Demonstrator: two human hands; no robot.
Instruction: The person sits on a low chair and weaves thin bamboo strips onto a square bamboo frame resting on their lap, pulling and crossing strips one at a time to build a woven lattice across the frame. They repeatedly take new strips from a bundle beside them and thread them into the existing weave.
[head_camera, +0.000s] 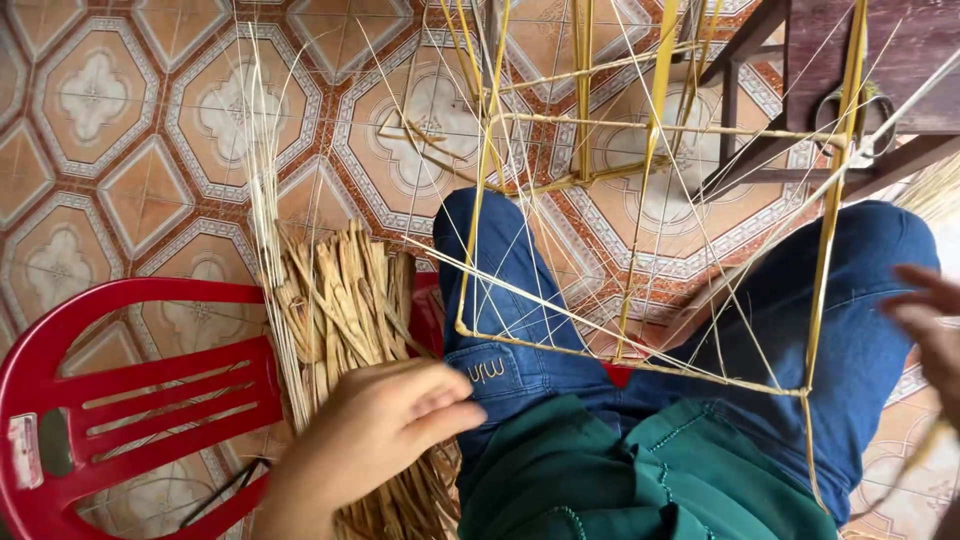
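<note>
My left hand (375, 430) lies with curled fingers on a bundle of dried straw strips (340, 300), at the bundle's near end beside my left thigh. The bundle rests on a red plastic chair (150, 375). A box-shaped frame of thin yellow bamboo sticks (640, 365) stands on my lap over my blue jeans, with pale thin strands strung across it. My right hand (925, 320) is blurred at the right edge, fingers apart, next to the frame's right upright. A pale strip (915, 455) runs just below it; whether the hand holds it is unclear.
The floor is patterned orange and white tile (120, 110). Long thin pale stalks (262, 180) stick up from the bundle. A dark wooden stool (800, 90) stands at the top right, with more straw (940, 185) beside it.
</note>
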